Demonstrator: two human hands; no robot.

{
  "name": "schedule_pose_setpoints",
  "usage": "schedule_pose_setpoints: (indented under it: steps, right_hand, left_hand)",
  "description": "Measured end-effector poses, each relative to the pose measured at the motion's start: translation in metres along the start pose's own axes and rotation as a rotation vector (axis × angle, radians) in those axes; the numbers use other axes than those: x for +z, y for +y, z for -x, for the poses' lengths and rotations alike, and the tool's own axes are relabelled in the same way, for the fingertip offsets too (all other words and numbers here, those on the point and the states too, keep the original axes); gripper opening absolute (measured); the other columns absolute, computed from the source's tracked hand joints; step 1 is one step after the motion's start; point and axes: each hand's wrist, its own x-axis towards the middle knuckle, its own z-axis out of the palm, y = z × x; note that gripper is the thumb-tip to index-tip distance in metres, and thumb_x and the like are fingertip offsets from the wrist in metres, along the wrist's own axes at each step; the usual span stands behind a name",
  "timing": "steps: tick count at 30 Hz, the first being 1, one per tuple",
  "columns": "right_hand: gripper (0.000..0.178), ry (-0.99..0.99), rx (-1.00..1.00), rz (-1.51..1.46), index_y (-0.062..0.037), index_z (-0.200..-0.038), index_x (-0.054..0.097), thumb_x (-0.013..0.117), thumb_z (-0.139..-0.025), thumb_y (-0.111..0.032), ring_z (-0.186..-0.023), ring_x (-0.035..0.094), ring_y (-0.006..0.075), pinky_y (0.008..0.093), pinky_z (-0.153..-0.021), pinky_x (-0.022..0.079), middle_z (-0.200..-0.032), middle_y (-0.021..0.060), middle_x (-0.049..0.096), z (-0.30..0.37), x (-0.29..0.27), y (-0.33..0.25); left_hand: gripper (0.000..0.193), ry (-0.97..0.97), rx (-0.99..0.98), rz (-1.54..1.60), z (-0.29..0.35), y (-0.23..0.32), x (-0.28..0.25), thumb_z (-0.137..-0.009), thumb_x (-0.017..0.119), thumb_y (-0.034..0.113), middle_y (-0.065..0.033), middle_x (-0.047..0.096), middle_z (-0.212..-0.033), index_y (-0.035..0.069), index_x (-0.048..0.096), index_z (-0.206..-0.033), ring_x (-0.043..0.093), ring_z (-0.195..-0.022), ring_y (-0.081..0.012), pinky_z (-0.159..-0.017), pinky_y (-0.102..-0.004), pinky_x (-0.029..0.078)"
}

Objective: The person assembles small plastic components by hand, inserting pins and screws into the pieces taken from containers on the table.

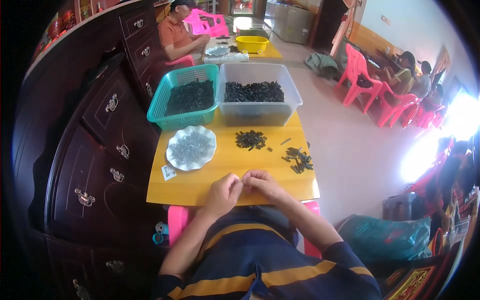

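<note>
My left hand [225, 193] and my right hand [262, 185] meet above the near edge of the yellow table [200, 187]. Fingertips of both are pinched together, and whatever sits between them is too small to make out. Beyond my left hand lies a white scalloped plate [171, 161] heaped with small clear pieces [191, 146]. Farther off, straight ahead, is a pile of short black pieces [251, 140]. To the right of it, near the table's right edge, longer dark pieces [300, 161] form a second loose pile.
A teal basket [187, 120] and a clear plastic bin [257, 114], both holding black pieces, stand at the table's far end. Dark drawers [85, 165] border the left. Another person [176, 35] sits beyond near a yellow tub [251, 45]. Pink chairs [357, 75] stand right.
</note>
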Motion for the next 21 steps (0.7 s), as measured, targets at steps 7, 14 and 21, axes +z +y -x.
schedule_pose_setpoints:
  steps: [7, 14, 21]
  right_hand:
    - [0.021, 0.411, -0.340, 1.134, -0.0071, -0.091, 0.075, 0.067, -0.087, -0.026, -0.068, 0.069, 0.0222, 0.0370, -0.066, 0.055, -0.074, 0.0121, 0.071, -0.023, -0.028, -0.044]
    - [0.026, 0.434, -0.106, 1.452, -0.0119, -0.094, 0.077, 0.066, -0.084, -0.033, -0.084, 0.073, 0.0366, 0.0459, -0.077, 0.057, -0.087, 0.0168, 0.074, -0.046, -0.048, -0.049]
    - [0.023, 0.480, -0.146, 1.369, -0.0145, -0.097, 0.078, 0.067, -0.086, -0.031, -0.086, 0.072, 0.0389, 0.0482, -0.080, 0.057, -0.090, 0.0176, 0.074, -0.049, -0.065, -0.055]
  left_hand:
    - [0.013, -0.036, -0.015, -0.130, 0.005, -0.017, 0.001, -0.095, 0.063, 0.011, -0.0171, 0.064, -0.078, 0.000, 0.059, -0.091, 0.066, -0.071, -0.0350, -0.065, -0.0424, 0.052]
    - [0.012, -0.042, -0.060, -0.152, 0.009, -0.031, 0.006, -0.093, 0.064, 0.011, -0.0170, 0.067, -0.079, 0.000, 0.062, -0.091, 0.068, -0.073, -0.0344, -0.066, -0.0411, 0.053]
    - [0.011, -0.027, -0.067, -0.131, 0.010, -0.032, 0.008, -0.093, 0.064, 0.011, -0.0163, 0.068, -0.079, 0.000, 0.062, -0.090, 0.068, -0.073, -0.0333, -0.065, -0.0406, 0.053]
